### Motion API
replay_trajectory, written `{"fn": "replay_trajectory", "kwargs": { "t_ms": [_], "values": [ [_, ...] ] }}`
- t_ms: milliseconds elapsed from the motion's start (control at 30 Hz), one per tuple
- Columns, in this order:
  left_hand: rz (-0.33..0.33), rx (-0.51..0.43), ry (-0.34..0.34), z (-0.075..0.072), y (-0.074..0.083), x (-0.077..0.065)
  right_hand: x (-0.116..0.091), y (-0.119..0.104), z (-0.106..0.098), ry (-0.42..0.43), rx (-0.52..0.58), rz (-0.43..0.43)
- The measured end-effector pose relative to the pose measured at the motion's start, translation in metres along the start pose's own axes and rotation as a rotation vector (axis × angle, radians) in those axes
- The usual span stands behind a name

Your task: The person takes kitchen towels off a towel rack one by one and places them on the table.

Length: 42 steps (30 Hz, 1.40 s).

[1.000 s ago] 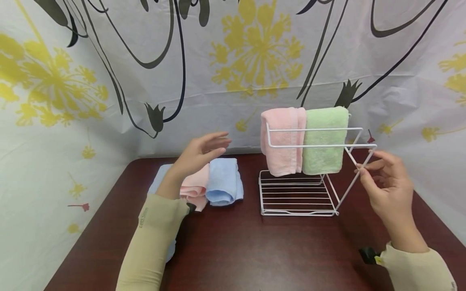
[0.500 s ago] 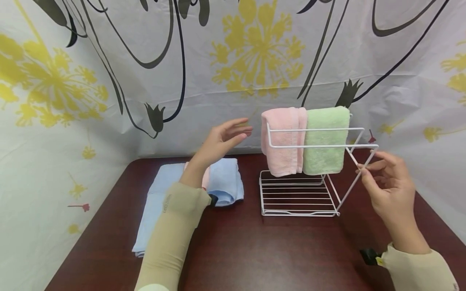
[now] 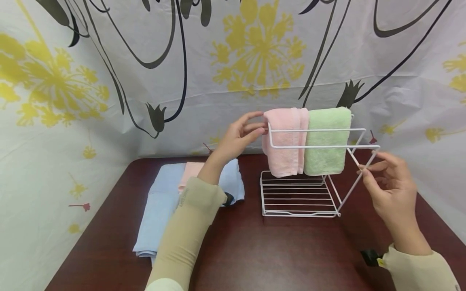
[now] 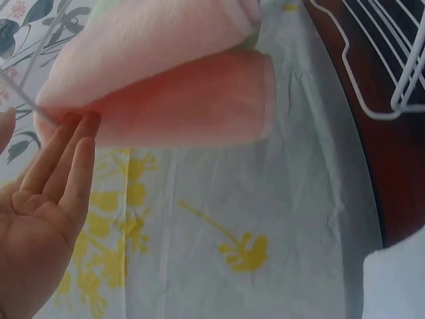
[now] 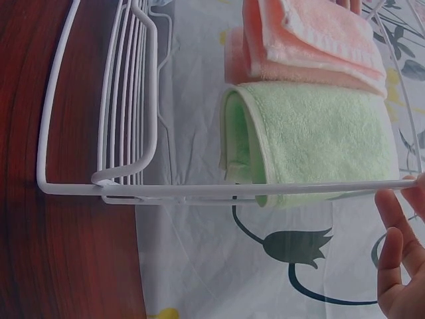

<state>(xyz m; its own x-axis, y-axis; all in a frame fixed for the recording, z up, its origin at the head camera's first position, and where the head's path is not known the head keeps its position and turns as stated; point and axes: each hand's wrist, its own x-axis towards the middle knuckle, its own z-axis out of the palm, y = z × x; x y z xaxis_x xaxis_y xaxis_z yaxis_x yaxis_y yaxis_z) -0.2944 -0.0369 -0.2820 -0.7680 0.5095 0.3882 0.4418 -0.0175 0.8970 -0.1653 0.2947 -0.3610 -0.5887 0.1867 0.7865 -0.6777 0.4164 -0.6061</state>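
A white wire rack stands on the right of the table. Over its back bar hang a pink towel and, to the right, a green towel. My left hand reaches to the rack's left end. In the left wrist view the fingertips lie at the pink towel's fold, fingers fairly straight, thumb apart. My right hand pinches the rack's right side bar between thumb and fingers; the right wrist view catches that hand at the bar's end.
Left of the rack, a large folded blue towel, a pink towel and a smaller blue towel lie on the dark red table, partly behind the left arm. A patterned cloth hangs behind.
My left hand has moved right and slightly up, from above the towels on the table to the hanging pink towel. The right hand stays at the rack's bar.
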Motion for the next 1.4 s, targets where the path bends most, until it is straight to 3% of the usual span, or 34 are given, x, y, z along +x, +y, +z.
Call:
{"fn": "replay_trajectory", "kwargs": {
  "t_ms": [300, 867, 1000, 1200, 1400],
  "values": [
    [-0.03, -0.019, 0.059, 0.015, 0.001, 0.009, -0.001, 0.001, 0.001, 0.005, 0.054, 0.005],
    [-0.18, -0.13, 0.294, 0.037, 0.015, 0.019, -0.001, 0.001, 0.002, 0.02, 0.065, 0.005],
    [-0.18, -0.145, 0.34, 0.039, 0.016, 0.021, -0.001, 0.001, 0.002, 0.019, 0.046, 0.006],
    [-0.123, -0.138, 0.384, 0.04, 0.016, 0.027, -0.002, 0.0, 0.003, 0.028, 0.002, 0.01],
    [-0.132, -0.13, 0.415, 0.04, 0.02, 0.032, -0.001, 0.0, 0.002, 0.031, 0.001, 0.009]
  ]
}}
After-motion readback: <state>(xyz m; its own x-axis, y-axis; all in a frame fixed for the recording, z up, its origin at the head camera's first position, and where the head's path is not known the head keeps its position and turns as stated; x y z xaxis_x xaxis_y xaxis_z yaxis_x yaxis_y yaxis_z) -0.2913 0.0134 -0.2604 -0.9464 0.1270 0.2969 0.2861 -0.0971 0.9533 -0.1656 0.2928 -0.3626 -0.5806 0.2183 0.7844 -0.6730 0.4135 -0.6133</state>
